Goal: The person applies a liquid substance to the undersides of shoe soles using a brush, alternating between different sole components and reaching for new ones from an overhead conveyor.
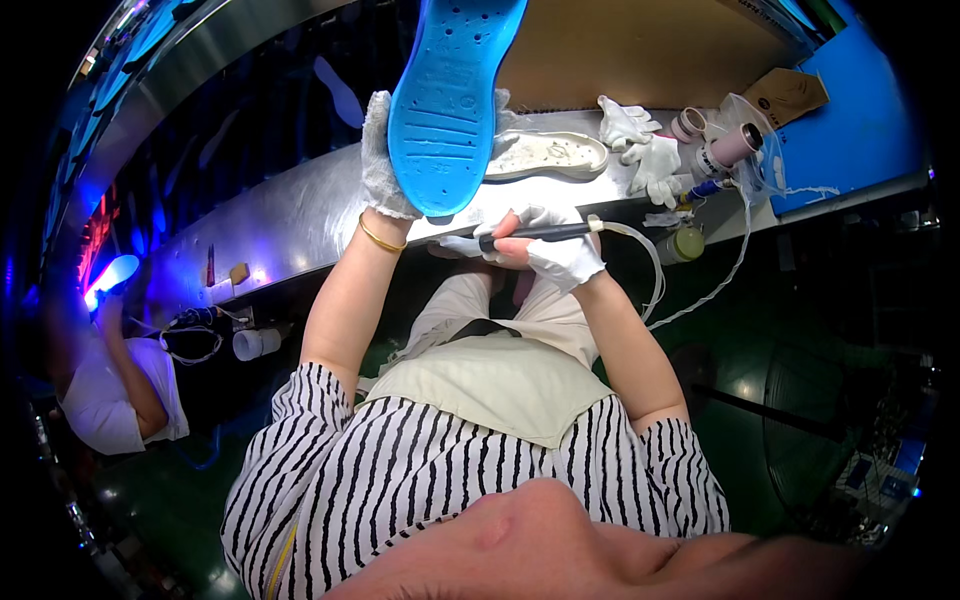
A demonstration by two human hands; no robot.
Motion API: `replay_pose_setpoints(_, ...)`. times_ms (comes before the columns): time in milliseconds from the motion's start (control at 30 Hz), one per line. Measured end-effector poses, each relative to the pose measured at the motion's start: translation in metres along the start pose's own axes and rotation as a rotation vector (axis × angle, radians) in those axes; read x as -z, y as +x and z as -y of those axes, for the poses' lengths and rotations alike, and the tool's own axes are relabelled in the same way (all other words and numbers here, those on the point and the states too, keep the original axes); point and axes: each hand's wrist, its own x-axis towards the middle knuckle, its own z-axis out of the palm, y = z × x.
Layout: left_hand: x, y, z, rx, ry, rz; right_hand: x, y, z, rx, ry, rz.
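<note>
My left hand (380,165), in a pale knit glove, is closed round a bright blue shoe sole (440,135). The sole is held up above the bench edge, its ribbed and holed face towards me; glove fingers show at both its edges. Lower and to the right, my right hand (562,255) wears a white glove with some fingertips bare. It grips a black pen-shaped tool (552,232) with a pale flexible tube (640,240) running from its back end. The tool's front end, below the sole, is hard to make out. A white sole (555,155) lies on the bench behind.
On the metal bench (290,205) to the right are white gloves (640,145), pink-and-white rolls (735,147) and a plastic bag (765,140). A jar (684,244) sits near the bench edge. A cardboard panel (640,55) stands behind. Another person (125,385) works at far left.
</note>
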Motion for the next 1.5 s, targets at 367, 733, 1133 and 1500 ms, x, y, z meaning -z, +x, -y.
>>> replay_pose_setpoints(367,0.002,0.01,-0.011,0.13,0.286,-0.479,0.004,0.026,0.025,0.481,-0.458,0.009)
replay_pose_setpoints(733,0.001,0.018,-0.004,0.505,0.456,-0.442,0.029,0.025,0.051,0.066,-0.316,0.163)
replay_pose_setpoints(1133,0.002,0.01,-0.004,0.401,0.233,-0.405,0.037,0.011,0.054,0.156,-0.329,0.025)
replay_pose_setpoints(1500,0.007,-0.016,0.025,0.092,-0.018,-0.327,-0.022,0.003,0.03,0.083,0.173,-0.163)
